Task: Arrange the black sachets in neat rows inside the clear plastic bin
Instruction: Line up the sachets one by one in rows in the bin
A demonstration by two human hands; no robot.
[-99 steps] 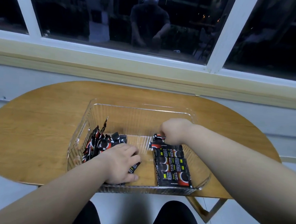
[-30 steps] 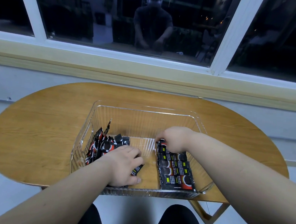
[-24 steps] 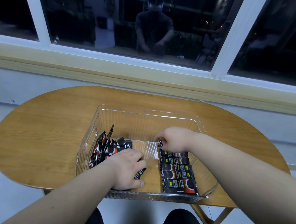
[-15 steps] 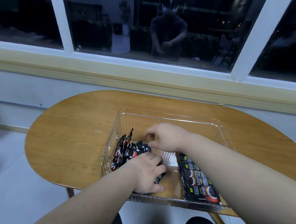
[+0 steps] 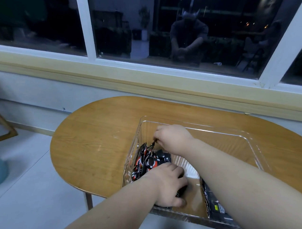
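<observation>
Black row (image 5: 217, 205) lies flat at the bin's (image 5: 216, 131) near right, by the counter's (image 5: 95, 146) near edge: one row done, I judge. My left hand (image 5: 168, 186) curls over a few sachets (image 5: 180, 193). Beyond, the loose pile (image 5: 147, 162) is unsorted; my right hand (image 5: 173, 138) pinches one sachet (image 5: 152, 144) from it.

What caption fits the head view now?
Right hand pinches a sachet from the pile while left hand grips a stack inside the bin.
</observation>
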